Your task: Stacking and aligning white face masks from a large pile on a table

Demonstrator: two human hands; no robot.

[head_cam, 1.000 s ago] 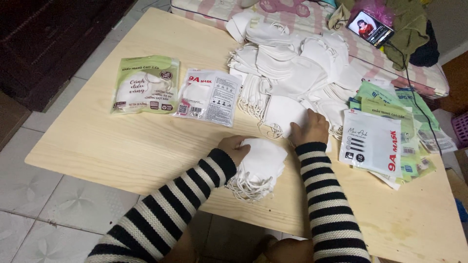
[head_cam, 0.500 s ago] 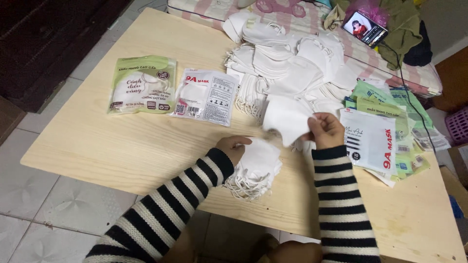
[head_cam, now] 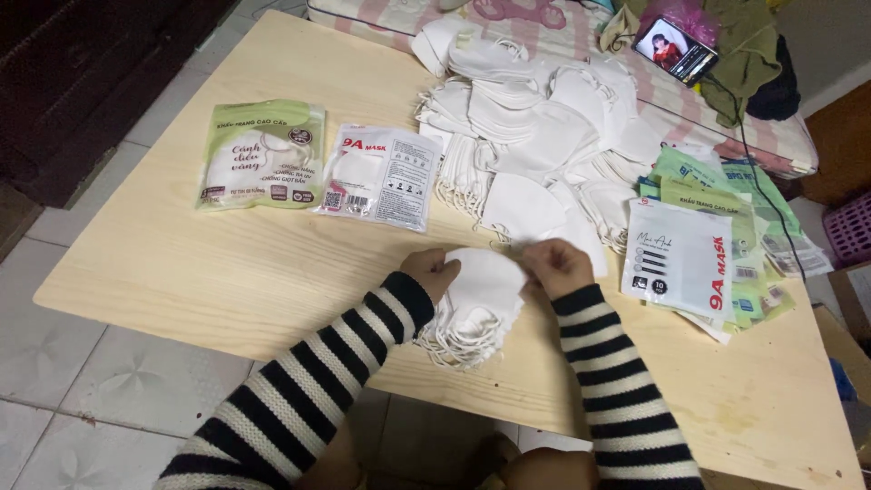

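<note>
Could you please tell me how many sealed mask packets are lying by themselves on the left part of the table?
2: a green packet furthest left, and a white packet just right of it. More packets are stacked at the right edge.

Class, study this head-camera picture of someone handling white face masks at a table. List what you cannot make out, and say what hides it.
- Lower masks of the small stack: covered by the top mask and both hands.
- Right hand: fingers curled under, so the grip is hidden.
- Left hand: fingertips behind the mask edge.
- Phone screen: too small.
- Flat packets: overlapped by the white packet.
</note>
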